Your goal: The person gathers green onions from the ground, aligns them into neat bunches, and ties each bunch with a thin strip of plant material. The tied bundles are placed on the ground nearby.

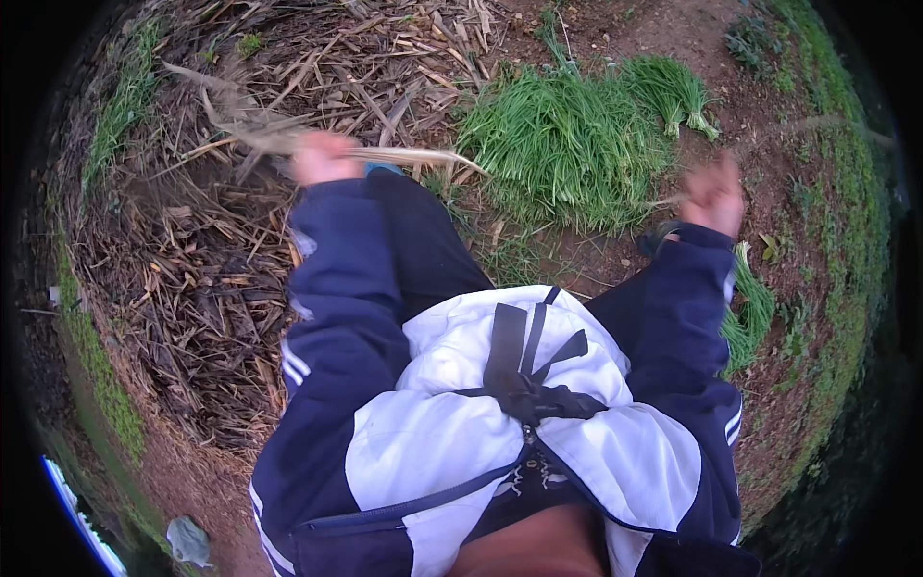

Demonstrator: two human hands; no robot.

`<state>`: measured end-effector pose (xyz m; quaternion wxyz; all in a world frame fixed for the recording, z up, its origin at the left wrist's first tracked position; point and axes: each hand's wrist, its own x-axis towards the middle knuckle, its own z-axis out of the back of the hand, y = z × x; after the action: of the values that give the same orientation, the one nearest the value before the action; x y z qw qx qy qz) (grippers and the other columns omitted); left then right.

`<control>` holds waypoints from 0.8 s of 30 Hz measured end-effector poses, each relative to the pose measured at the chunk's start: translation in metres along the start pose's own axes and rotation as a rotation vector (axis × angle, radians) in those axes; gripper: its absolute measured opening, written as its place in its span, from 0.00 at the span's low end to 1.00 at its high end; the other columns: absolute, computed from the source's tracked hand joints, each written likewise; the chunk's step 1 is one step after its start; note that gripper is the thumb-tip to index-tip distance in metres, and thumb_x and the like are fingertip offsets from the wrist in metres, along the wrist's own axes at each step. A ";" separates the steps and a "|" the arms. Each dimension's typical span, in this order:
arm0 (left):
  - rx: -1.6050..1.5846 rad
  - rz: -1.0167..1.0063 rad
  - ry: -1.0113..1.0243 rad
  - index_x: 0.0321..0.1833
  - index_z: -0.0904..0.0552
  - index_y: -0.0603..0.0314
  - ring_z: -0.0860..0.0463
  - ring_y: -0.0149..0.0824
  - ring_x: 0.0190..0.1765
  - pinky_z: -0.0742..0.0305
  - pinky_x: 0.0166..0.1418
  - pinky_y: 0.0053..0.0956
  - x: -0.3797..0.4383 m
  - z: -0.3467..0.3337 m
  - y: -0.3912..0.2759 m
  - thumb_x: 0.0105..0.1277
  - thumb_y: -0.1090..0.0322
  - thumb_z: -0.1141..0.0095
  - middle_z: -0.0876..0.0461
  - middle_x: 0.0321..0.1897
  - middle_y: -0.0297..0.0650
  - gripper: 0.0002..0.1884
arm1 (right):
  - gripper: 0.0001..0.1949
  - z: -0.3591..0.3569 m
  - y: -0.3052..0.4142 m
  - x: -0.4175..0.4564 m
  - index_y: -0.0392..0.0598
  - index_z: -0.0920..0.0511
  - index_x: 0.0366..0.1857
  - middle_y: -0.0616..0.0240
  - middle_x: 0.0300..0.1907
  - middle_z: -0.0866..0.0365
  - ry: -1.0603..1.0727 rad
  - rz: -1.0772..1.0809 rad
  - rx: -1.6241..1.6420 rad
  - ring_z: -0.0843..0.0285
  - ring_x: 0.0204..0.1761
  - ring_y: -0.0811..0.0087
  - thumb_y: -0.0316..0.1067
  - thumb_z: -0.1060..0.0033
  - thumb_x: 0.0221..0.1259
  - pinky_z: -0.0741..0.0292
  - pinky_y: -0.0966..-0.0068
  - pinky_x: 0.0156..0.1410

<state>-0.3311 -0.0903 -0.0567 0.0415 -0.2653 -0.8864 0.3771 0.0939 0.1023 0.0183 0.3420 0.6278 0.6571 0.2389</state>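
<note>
My left hand (pixel 326 157) is closed around a bunch of dry, straw-coloured leaf strips (pixel 411 154), whose loose ends blur on the far left. The strips' pointed end reaches towards a pile of loose green chives (pixel 570 144) on the soil in front of me. To the right of that pile is my right hand (pixel 714 193), blurred, its fingers curled. A thin tan strip (pixel 669 200) sticks out of its left side. Beyond the pile lie small bunches of chives (pixel 667 90) with pale stalk ends. Another green bunch (pixel 750 317) rests beside my right sleeve, partly hidden by it.
Dry stalks and leaf litter (pixel 216 288) cover the ground on the left. Bare brown soil (pixel 670 36) and low green plants (pixel 851 238) lie to the right. My knees flank the pile's near side. A pale crumpled object (pixel 189 541) sits at lower left.
</note>
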 end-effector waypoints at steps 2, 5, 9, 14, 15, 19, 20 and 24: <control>0.466 -0.288 -0.437 0.39 0.24 0.69 0.21 0.36 0.28 0.23 0.32 0.22 0.037 0.048 -0.081 0.59 0.77 0.50 0.22 0.31 0.46 0.06 | 0.08 0.090 0.076 0.036 0.48 0.26 0.38 0.79 0.12 0.51 -0.188 0.167 -0.063 0.55 0.14 0.83 0.40 0.48 0.64 0.53 0.82 0.17; -0.032 -0.438 -0.282 0.45 0.28 0.70 0.26 0.34 0.21 0.27 0.26 0.20 0.073 0.079 -0.165 0.63 0.75 0.53 0.23 0.27 0.43 0.09 | 0.09 0.136 0.104 0.023 0.44 0.26 0.42 0.80 0.14 0.50 0.142 0.167 0.016 0.57 0.13 0.86 0.36 0.54 0.67 0.55 0.85 0.15; 0.379 -0.365 -0.103 0.37 0.33 0.60 0.42 0.23 0.15 0.48 0.17 0.21 0.058 0.037 -0.171 0.66 0.71 0.54 0.37 0.18 0.31 0.03 | 0.10 0.056 0.048 -0.013 0.42 0.27 0.44 0.79 0.15 0.46 0.249 -0.029 -0.060 0.57 0.13 0.87 0.35 0.56 0.68 0.56 0.86 0.15; 0.721 -0.296 -0.218 0.40 0.33 0.59 0.42 0.23 0.14 0.46 0.17 0.19 0.041 0.027 -0.164 0.67 0.69 0.54 0.36 0.18 0.31 0.05 | 0.10 0.056 0.034 -0.027 0.43 0.26 0.43 0.78 0.15 0.46 0.285 -0.044 -0.192 0.57 0.12 0.87 0.35 0.56 0.69 0.57 0.88 0.15; 0.728 -0.259 -0.221 0.41 0.33 0.59 0.42 0.23 0.14 0.46 0.17 0.19 0.037 0.025 -0.156 0.67 0.68 0.54 0.36 0.18 0.31 0.05 | 0.10 0.059 0.033 -0.030 0.43 0.26 0.43 0.78 0.15 0.46 0.276 -0.053 -0.209 0.57 0.12 0.87 0.35 0.57 0.69 0.57 0.88 0.15; 0.504 -0.155 0.126 0.41 0.32 0.60 0.40 0.23 0.18 0.42 0.21 0.21 0.020 -0.020 -0.131 0.69 0.67 0.55 0.39 0.18 0.30 0.05 | 0.10 0.060 0.033 -0.042 0.42 0.27 0.45 0.79 0.16 0.44 0.274 -0.039 -0.293 0.54 0.13 0.88 0.34 0.54 0.67 0.55 0.89 0.16; 0.405 -0.156 0.221 0.41 0.32 0.60 0.40 0.24 0.18 0.40 0.22 0.21 0.015 -0.042 -0.126 0.70 0.66 0.56 0.39 0.18 0.30 0.05 | 0.10 0.054 0.032 -0.046 0.41 0.27 0.46 0.80 0.17 0.42 0.277 -0.020 -0.346 0.53 0.14 0.88 0.33 0.52 0.66 0.54 0.89 0.17; 0.126 0.019 0.494 0.41 0.31 0.57 0.39 0.26 0.23 0.39 0.32 0.24 -0.050 -0.160 -0.035 0.72 0.63 0.60 0.39 0.21 0.30 0.06 | 0.20 0.003 0.019 -0.083 0.40 0.29 0.53 0.67 0.39 0.22 0.313 0.110 -0.581 0.32 0.27 0.86 0.25 0.43 0.54 0.36 0.90 0.29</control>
<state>-0.2599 -0.0325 0.0875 0.2698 -0.3544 -0.8217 0.3556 0.1070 0.0213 0.0426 0.3883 0.4943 0.5713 0.5278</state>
